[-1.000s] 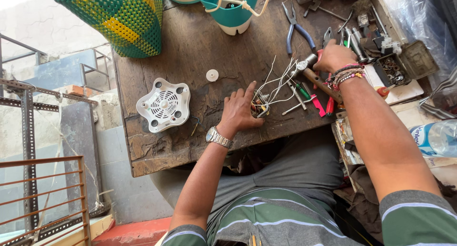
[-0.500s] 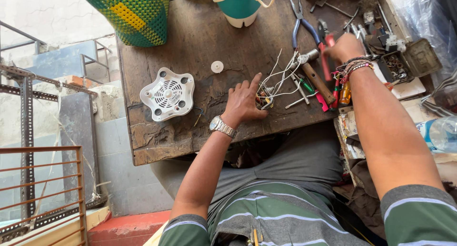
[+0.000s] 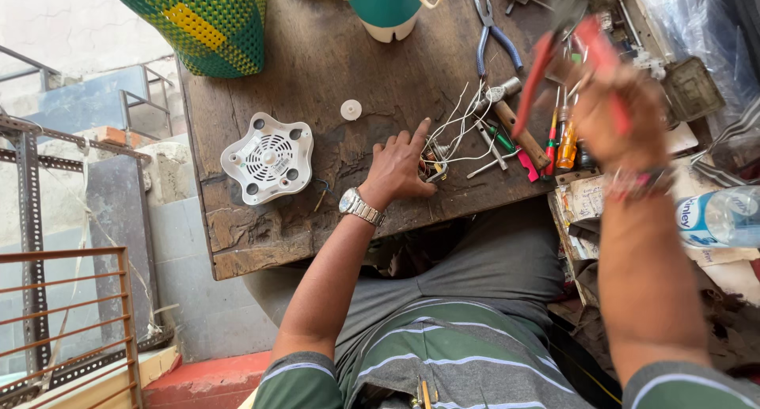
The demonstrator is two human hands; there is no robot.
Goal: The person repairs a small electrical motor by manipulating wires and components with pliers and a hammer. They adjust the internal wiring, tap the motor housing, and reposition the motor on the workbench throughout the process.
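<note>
My left hand [image 3: 400, 167], with a metal wristwatch, presses on a small wired part [image 3: 434, 169] on the dark wooden table [image 3: 261, 227]; white wires [image 3: 463, 128] fan out from that part. My right hand [image 3: 613, 120] is raised and blurred, gripping red-handled pliers [image 3: 574, 57] above the tool pile. A wooden-handled hammer [image 3: 514, 120] lies just right of the wires.
A white vented round cover [image 3: 267, 159] and a small white cap [image 3: 351, 110] lie on the table's left half. Blue-handled pliers [image 3: 495, 37], screwdrivers [image 3: 564, 136], a teal appliance base [image 3: 384, 5], a green-yellow woven basket [image 3: 206, 21] and a water bottle [image 3: 716, 217] surround the work spot.
My right hand reached back into the tool pile, then lifted up and toward me holding the red-handled pliers. The left hand stayed on the wired part.
</note>
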